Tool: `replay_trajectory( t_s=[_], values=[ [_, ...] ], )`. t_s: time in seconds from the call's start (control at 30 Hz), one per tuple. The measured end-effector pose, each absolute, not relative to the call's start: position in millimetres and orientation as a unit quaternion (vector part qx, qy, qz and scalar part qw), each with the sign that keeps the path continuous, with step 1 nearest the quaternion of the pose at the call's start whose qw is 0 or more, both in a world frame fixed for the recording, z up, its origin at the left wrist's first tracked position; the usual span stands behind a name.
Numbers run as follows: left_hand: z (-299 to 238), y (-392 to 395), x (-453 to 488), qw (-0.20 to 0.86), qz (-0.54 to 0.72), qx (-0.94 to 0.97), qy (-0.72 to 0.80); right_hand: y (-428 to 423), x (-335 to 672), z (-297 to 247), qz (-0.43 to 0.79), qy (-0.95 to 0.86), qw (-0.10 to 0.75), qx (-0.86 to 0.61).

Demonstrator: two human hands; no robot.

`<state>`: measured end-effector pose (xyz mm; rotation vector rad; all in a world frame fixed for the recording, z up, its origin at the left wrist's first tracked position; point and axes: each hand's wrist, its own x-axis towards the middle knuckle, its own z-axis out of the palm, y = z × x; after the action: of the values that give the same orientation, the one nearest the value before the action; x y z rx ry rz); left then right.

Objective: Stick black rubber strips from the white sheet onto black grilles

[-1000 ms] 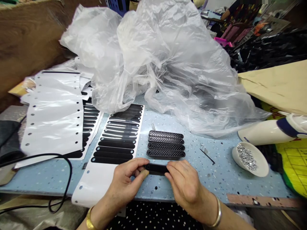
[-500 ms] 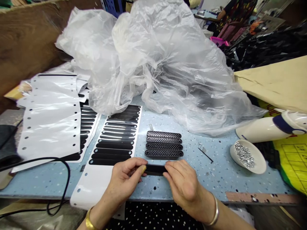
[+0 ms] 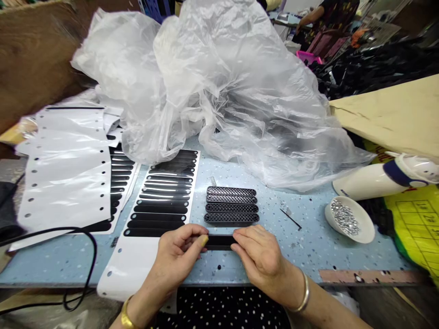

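A black plastic bar [image 3: 220,242] lies crosswise near the table's front edge, its ends covered by my fingers. My left hand [image 3: 183,251] pinches the left end between thumb and fingers. On the right end, my right hand [image 3: 259,253] is closed in the same way. Just beyond the bar, several black bars with a lattice pattern [image 3: 231,205] lie side by side in a neat block. Left of them is a white backing sheet [image 3: 133,260] carrying rows of black strip stickers [image 3: 156,217], its bare lower part curling over the table edge beside my left forearm.
A big heap of clear plastic bags [image 3: 219,87] fills the back. At right are a white bowl of small metal pieces [image 3: 350,221], a white bottle [image 3: 373,183] and a thin black rod [image 3: 291,219]. More sheets [image 3: 68,169] and a black cable [image 3: 92,256] are at left.
The whole view has shifted slightly, so everything sits a little further left. Both hands keep their hold on the black bar, with hardly any movement of their own.
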<state>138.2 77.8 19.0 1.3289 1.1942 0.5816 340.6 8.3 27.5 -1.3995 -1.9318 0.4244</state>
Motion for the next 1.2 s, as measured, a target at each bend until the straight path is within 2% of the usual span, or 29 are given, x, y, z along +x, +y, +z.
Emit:
replay_trajectory(
  t_s=[0.4, 0.53, 0.77, 1.03, 1.2],
  values=[
    [17, 77, 140, 0.552, 0.277, 0.614, 0.491, 16, 357, 20, 0.22, -0.757, 0.376, -0.487],
    [17, 77, 140, 0.553, 0.283, 0.611, 0.492, 14, 359, 18, 0.202, -0.773, 0.369, -0.475],
    [16, 76, 140, 0.555, 0.284, 0.601, 0.5, 9, 357, 17, 0.095, -0.837, 0.29, -0.454],
    [14, 76, 140, 0.542, 0.276, 0.609, 0.509, 8, 352, 19, 0.046, -0.835, 0.301, -0.458],
    [16, 77, 139, 0.489, 0.272, 0.662, 0.499, -11, 372, 28, 0.042, -0.781, 0.335, -0.525]
  ],
)
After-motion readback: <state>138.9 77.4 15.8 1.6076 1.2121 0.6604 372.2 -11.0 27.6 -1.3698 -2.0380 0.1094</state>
